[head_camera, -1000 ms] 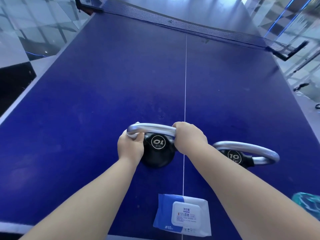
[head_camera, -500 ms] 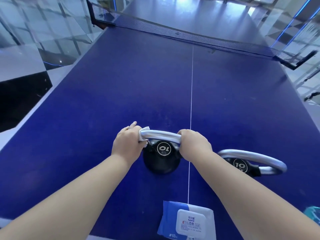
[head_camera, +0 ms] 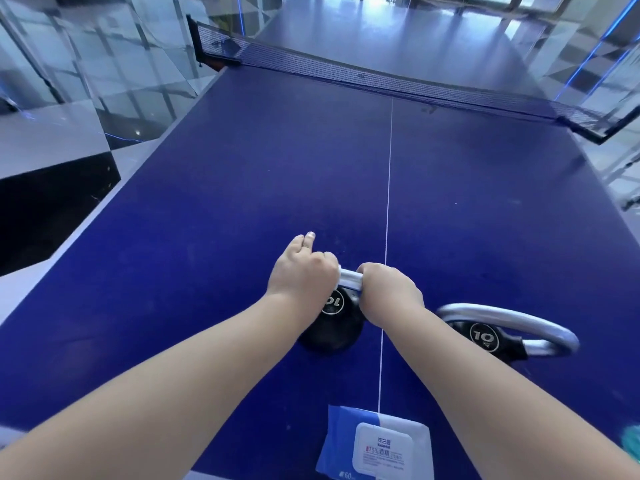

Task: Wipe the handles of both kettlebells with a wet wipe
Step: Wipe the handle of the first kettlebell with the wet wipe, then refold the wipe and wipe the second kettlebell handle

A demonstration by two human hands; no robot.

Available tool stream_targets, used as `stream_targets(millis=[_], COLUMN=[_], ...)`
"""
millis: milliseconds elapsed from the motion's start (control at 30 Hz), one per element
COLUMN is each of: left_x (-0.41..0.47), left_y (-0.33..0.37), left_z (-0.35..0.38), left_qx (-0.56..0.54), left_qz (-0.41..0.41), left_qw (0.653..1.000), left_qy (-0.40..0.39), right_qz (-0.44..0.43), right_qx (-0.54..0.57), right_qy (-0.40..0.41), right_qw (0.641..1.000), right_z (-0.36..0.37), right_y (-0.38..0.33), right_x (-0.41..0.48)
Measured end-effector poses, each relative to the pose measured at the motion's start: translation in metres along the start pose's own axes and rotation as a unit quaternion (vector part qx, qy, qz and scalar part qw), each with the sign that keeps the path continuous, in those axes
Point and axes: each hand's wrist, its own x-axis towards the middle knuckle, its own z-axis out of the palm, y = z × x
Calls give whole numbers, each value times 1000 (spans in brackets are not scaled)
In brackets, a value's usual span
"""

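A black kettlebell [head_camera: 334, 327] marked 10 stands on the blue table-tennis table [head_camera: 277, 174]. Both hands are on its silver handle [head_camera: 350, 278]. My left hand [head_camera: 301, 271] wraps a white wet wipe [head_camera: 343, 274] around the handle, one finger sticking out forward. My right hand [head_camera: 391, 292] grips the handle's right end, almost touching the left hand. Only a short stretch of handle shows between them. A second black kettlebell [head_camera: 498, 337] with a silver handle [head_camera: 512, 318] lies tilted to the right, untouched.
A blue-and-white wet wipe pack [head_camera: 375, 445] lies at the near table edge. The net [head_camera: 398, 77] crosses the far end. A teal object [head_camera: 632, 441] shows at the right edge. Glossy floor drops off left of the table.
My left hand with the wipe has slid right along the handle, from its left end to next to my right hand. The view has tilted upward.
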Motion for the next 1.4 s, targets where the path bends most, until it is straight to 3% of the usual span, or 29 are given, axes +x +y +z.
stream_targets(millis=[300, 500, 633, 767, 1033, 1267, 1400], left_x=[2, -25, -34, -30, -30, -35, -37], left_y=[15, -14, -31, -30, -16, 3, 24], left_z=[-22, -5, -3, -1, -4, -15, -35], left_qx=[-3, -239, -323, -395, -484, -478, -549], left_qz=[31, -34, -84, -80, -115, -106, -93], left_qw=[999, 970, 941, 908, 859, 860, 821], left_qy=[-42, -1, 45, 119, 123, 144, 129], right_qz=[-1, -20, -37, -53, -60, -47, -47], right_qx=[6, 118, 254, 413, 461, 554, 596], right_qy=[-16, -19, -20, 38, 99, 134, 141], right_qw=[1000, 993, 966, 908, 880, 820, 789], right_z=[-4, -6, -8, -1, 7, -3, -22], right_y=[0, 9, 18, 20, 17, 15, 32], right_x=[-2, -8, -19, -33, -36, -50, -64])
